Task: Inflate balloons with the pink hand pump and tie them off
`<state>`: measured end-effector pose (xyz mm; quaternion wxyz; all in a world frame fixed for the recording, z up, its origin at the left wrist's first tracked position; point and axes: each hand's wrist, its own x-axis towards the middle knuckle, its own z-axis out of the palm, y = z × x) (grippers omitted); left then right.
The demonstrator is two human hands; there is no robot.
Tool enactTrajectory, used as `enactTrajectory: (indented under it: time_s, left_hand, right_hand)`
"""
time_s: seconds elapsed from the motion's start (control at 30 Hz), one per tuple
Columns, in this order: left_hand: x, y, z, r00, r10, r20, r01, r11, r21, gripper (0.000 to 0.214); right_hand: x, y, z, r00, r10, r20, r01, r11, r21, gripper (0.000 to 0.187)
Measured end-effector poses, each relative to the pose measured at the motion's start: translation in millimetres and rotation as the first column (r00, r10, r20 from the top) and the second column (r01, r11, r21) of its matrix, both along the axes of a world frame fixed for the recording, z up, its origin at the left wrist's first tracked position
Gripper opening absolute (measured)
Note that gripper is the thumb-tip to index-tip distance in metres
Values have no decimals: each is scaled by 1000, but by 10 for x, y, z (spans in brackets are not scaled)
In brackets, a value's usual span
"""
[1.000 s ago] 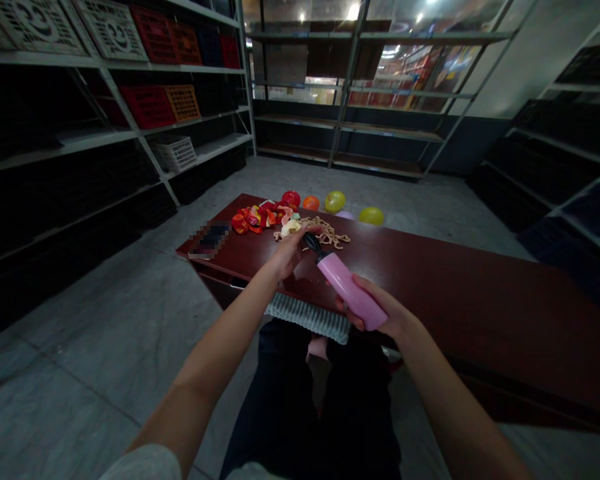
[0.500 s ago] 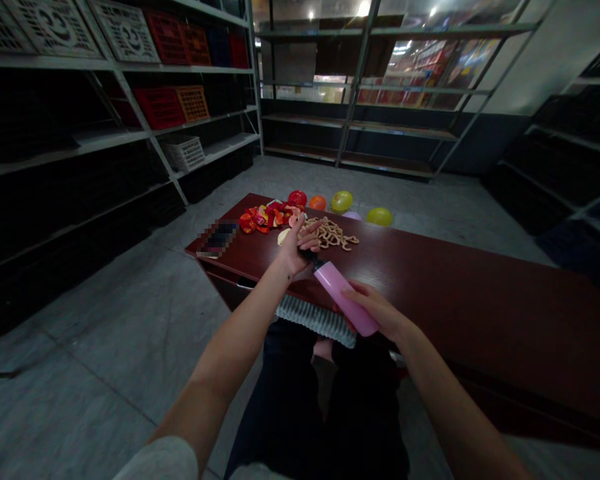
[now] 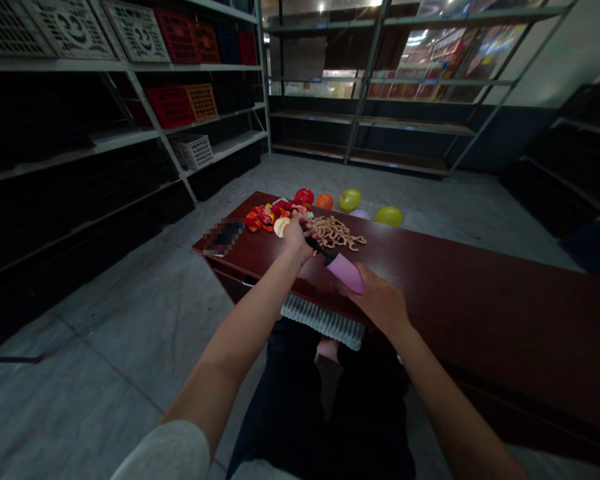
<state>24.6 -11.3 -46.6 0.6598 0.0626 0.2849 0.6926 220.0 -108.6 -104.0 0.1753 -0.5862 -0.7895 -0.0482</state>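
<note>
Our right hand (image 3: 383,303) has shifted round the pink pump (image 3: 346,273) since half a second ago, hiding more of its barrel; our left hand (image 3: 296,239), then spread wide, has drawn its fingers in near the black end (image 3: 324,253). We hold the pump tilted above the table (image 3: 460,280), towards its near edge, black end pointing forward and to the left; our right hand is wrapped firmly about the barrel, while our left is half curled at the tip, and we cannot tell whether it grips there. Just beside our left hand shows a cream piece (image 3: 281,227); we cannot make out what holds it. Beyond lie a pile of red and orange limp balloons (image 3: 263,217) and, to its right, a heap of beige strands (image 3: 336,233); a blurred-out dark object (image 3: 226,235) rests near the left end; past the far edge we see round balloons, among them a red one (image 3: 304,196) and two yellow ones (image 3: 350,199).
</note>
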Motion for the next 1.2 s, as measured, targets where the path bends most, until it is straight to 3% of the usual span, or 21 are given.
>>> enactTrajectory:
  time_s: [0.1,0.23,0.4,0.57,0.7,0.83,0.93,1.03,1.2]
  left_hand:
    - [-153,81,74,995,91,-30,-93,995,-35,39]
    - [-312,157,214,992,126,-29,-125,992,17,41]
    - [-214,179,266,971,219,-100,-207,971,116,44]
    - [61,150,147,961,258,-101,-234,952,198,49]
    - [479,139,-16,980,167,-109,-136,960,246,47]
    - [962,67,-206,989,62,-132,-36,980,195,47]
    - [1117,10,-290,995,15,-101,1,987,163,50]
    - [1037,14,-296,996,-18,-89,28,993,117,50]
    - [615,116,-176,995,7,-103,2,996,87,50]
  right_hand:
    - [210,11,-117,996,-4,85,-5,995,99,47]
    - [496,89,-211,988,-17,153,-8,987,160,44]
    - [636,259,-337,989,-130,70,114,972,206,41]
    - [649,302,-388,977,-213,-20,213,958,194,41]
    - [637,276,-396,972,-234,-29,236,952,194,40]
    - [641,262,-399,963,-266,-34,268,944,193,40]
    - [644,247,-379,958,-286,-15,283,940,192,39]
    - [606,244,-355,966,-259,20,252,953,170,38]
    - [574,262,-323,982,-156,109,141,981,132,37]
